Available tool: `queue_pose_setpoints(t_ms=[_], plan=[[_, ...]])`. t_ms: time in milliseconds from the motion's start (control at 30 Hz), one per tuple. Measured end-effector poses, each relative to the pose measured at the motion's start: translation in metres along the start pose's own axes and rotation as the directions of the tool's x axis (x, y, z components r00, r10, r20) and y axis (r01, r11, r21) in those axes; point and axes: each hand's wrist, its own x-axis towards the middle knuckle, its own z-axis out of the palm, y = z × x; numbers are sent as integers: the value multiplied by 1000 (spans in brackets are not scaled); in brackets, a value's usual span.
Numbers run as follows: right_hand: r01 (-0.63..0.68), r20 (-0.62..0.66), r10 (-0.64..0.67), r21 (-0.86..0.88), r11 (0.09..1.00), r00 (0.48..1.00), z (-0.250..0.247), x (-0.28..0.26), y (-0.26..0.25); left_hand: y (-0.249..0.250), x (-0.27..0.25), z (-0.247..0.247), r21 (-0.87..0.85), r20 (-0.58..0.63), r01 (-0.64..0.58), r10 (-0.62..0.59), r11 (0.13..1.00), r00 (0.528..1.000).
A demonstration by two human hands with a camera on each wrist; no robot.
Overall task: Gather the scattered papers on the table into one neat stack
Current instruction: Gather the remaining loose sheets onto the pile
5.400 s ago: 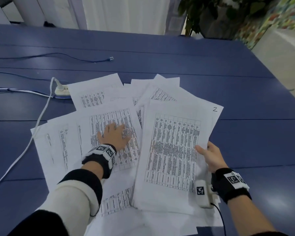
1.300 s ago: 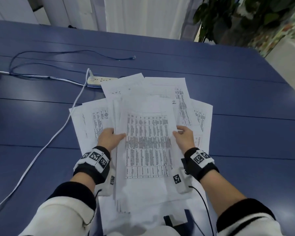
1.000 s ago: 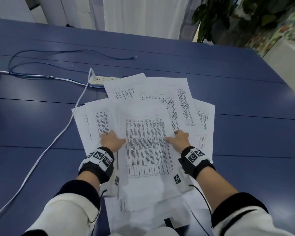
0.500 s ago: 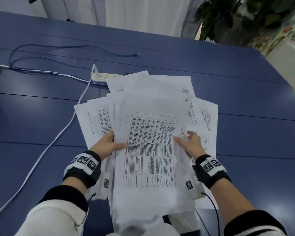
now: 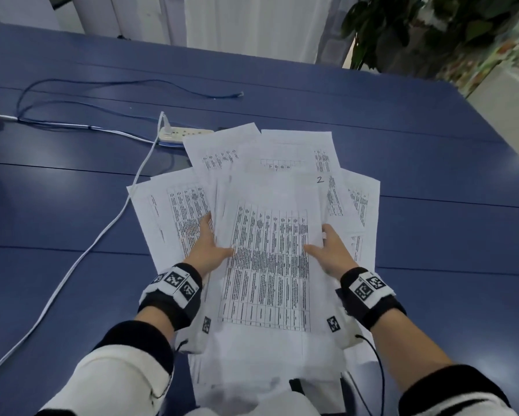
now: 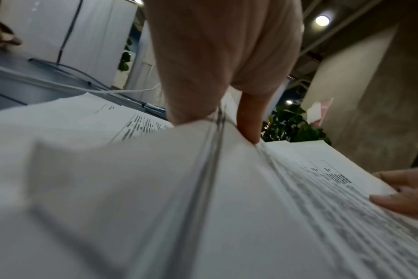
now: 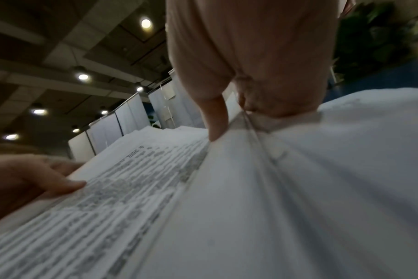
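Observation:
A bundle of printed white sheets [image 5: 270, 259] is held between both hands over the blue table [image 5: 432, 175]. My left hand [image 5: 207, 250] grips its left edge and my right hand [image 5: 331, 255] its right edge, each with the thumb on top and the fingers underneath. The left wrist view shows my left hand [image 6: 222, 66] pinching the bundle's layered edge [image 6: 212, 151]; the right wrist view shows my right hand [image 7: 251, 56] doing the same on the bundle [image 7: 227, 207]. Loose sheets lie fanned beneath: one at the left [image 5: 168, 211], two at the far side [image 5: 222, 151], one at the right [image 5: 363, 202].
A white power strip [image 5: 186, 133] lies just beyond the far-left sheets, and its white cable [image 5: 102, 235] runs down the table's left side. A thin blue cable [image 5: 132, 85] loops at the far left. A potted plant [image 5: 402, 31] stands behind the table's far right.
The spread has been drawn in from a wide fan. A second ago the bundle lay pressed on the table; now both hands hold it raised by its sides, nearer me.

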Motion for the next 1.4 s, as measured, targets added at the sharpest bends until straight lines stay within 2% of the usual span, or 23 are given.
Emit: queue_pose_setpoints(t_ms=[67,100,200,233,333,400,467,567,633,800,933,1033,1100,1267,1400], plan=[[48,-32,-45,96,994,998,-11,6,-12,9,6,0,-121,-56,18,-25,992,998],[72,-71,-61,151,986,996,-16,12,-19,15,9,0,-144,-44,47,-54,989,998],[126,-146,-93,235,964,985,-25,31,-37,33,23,2,14,69,99,-99,995,993],[139,-149,-106,231,963,983,-26,38,-42,38,28,3,56,36,92,-94,994,995],[149,-152,-117,224,963,981,-31,64,-52,50,46,5,25,-134,55,-51,998,990],[146,-200,-122,111,983,972,-39,87,-51,56,58,6,3,-187,10,-9,1000,982],[89,-241,-99,-54,995,965,-50,111,-42,59,69,5,11,-214,15,-12,1000,977],[-141,-311,44,-297,944,949,-65,138,-30,56,86,2,76,-249,57,-36,995,968],[-255,-341,128,-360,897,931,-68,149,-26,52,93,1,97,-261,101,-73,990,963],[-246,-282,156,-322,914,947,-68,168,-26,54,98,2,124,-236,129,-97,984,967],[-206,-190,153,-304,930,970,-68,172,-31,60,105,4,113,-146,96,-79,989,986],[-163,-146,136,-194,967,980,-64,173,-33,65,107,8,81,-96,83,-75,993,993],[-167,-134,147,-153,974,980,-59,167,-32,66,106,13,57,-84,82,-77,995,993],[-199,-100,184,-172,965,978,-58,140,-26,64,98,20,31,-78,106,-103,994,992],[-215,-72,214,-4,977,974,-70,101,-14,53,83,20,-2,-11,103,-103,995,995]])
